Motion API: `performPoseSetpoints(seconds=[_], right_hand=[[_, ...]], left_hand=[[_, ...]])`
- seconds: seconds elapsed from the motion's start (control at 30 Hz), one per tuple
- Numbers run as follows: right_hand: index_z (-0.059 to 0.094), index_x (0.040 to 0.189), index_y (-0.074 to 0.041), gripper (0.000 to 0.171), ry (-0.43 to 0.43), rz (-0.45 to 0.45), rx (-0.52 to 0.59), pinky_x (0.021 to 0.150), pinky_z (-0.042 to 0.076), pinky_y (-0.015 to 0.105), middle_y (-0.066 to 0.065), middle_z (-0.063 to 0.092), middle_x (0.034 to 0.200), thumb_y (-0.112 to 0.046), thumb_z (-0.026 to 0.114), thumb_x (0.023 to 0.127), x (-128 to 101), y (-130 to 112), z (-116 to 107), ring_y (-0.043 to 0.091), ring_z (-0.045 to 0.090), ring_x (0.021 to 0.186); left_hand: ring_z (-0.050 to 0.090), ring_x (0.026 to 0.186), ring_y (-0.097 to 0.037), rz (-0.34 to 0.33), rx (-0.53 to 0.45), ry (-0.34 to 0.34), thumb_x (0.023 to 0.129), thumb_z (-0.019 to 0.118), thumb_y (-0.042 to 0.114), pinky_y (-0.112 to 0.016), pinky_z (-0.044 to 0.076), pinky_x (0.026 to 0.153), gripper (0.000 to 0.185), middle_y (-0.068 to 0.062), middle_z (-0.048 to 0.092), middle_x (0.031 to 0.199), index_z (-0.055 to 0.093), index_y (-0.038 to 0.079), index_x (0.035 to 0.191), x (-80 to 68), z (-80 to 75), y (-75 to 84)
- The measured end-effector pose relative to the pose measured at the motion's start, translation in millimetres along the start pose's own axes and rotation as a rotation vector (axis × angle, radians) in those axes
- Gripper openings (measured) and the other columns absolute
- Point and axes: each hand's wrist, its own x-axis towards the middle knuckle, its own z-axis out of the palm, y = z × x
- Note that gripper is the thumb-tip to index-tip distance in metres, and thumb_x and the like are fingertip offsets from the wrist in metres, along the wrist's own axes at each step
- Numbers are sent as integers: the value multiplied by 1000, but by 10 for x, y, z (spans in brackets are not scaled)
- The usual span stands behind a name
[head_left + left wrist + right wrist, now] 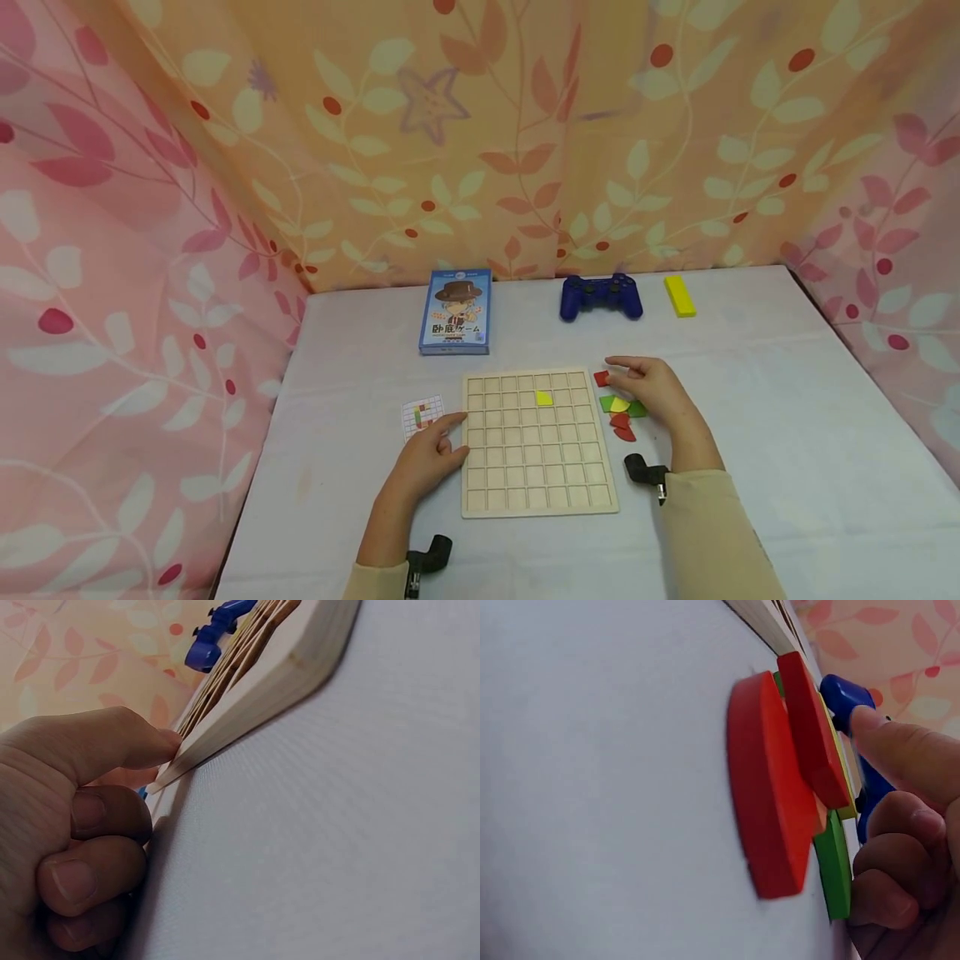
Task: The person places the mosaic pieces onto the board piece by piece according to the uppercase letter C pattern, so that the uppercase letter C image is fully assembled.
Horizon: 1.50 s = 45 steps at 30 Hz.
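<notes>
My left hand rests at the left edge of a wooden grid board, index fingertip and thumb tip against its side. In the left wrist view its other fingers are curled beside the board. One yellow tile sits in a cell near the board's top. Right of the board, my right hand hovers with index finger and thumb spread beside a red square tile. Below it lies a small heap of green tiles, a yellow tile and red curved tiles.
A patterned grid card lies left of the board, partly under my left hand in the head view. Behind stand a blue game box, a dark blue game controller and a yellow block. Floral curtains surround the white table.
</notes>
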Motion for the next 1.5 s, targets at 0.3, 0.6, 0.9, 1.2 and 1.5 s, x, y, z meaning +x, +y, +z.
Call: performPoseSetpoints(seconds=[0.3,0.6,0.9,1.2,1.5], right_hand=[[67,138,-14,49,-54,-12,-123,88,42,44,11,69,105,-31,75,94,46,7,1,26,53,93],[70,134,-11,47,-16,-25,-179,103,40,56,17,66,132,-35,75,94,66,-10,30,31,55,106],[66,138,-8,51,8,-32,-65,101,42,52,18,66,129,-35,74,96,36,-4,29,31,54,111],[66,138,-17,49,62,-20,22,57,39,29,0,45,68,-39,74,95,-54,-198,9,20,45,65],[65,138,-15,50,94,-114,36,54,34,29,2,38,69,-39,75,94,-203,-498,-27,20,40,63]], left_hand=[[36,45,-7,5,-16,-11,90,78,25,-26,30,46,55,8,43,51,62,19,142,-1,9,-3],[36,45,-7,-1,-15,-2,90,78,25,-25,30,46,54,9,43,52,62,20,142,-30,-1,-1],[36,46,-6,13,2,5,90,78,27,-25,30,47,54,9,43,52,63,20,141,-24,3,-4],[35,46,-6,15,3,2,90,78,26,-25,30,47,54,10,41,52,63,21,141,-26,-3,0],[35,46,-5,26,-2,3,90,78,25,-25,30,47,53,11,42,52,63,20,141,-23,-3,-9]])
